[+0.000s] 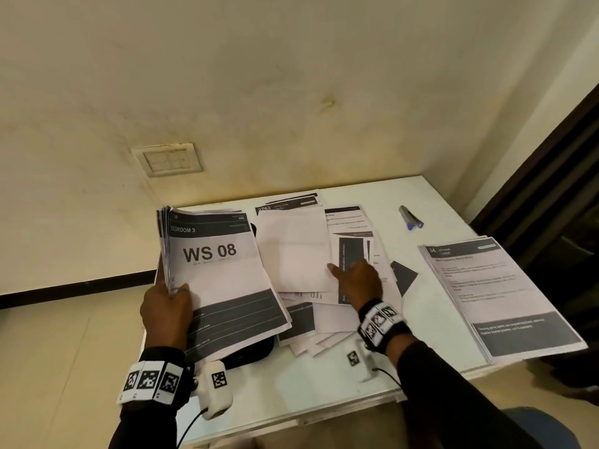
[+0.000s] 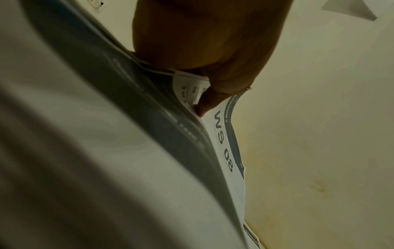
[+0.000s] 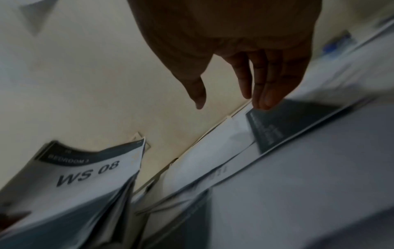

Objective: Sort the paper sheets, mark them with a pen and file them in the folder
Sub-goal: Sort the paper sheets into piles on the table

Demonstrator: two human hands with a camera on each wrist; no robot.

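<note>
My left hand [image 1: 168,306] grips a stack of printed sheets [image 1: 223,277] by its left edge, lifted off the table; the top sheet reads "WS 08" [image 2: 224,134]. In the left wrist view the thumb pinches the stack's edge. My right hand [image 1: 356,280] reaches over a loose pile of sheets [image 1: 298,254] in the table's middle, fingers straight [image 3: 264,91], fingertips touching a sheet with a dark band [image 3: 283,121]. A pen with a blue tip [image 1: 410,218] lies at the far right. A dark folder [image 1: 252,351] shows under the held stack.
A second neat stack of sheets [image 1: 496,296] lies at the table's right edge, overhanging it. The white table [image 1: 324,393] stands against a cream wall with a switch plate [image 1: 170,158]. A dark door frame [image 1: 551,189] stands at the right.
</note>
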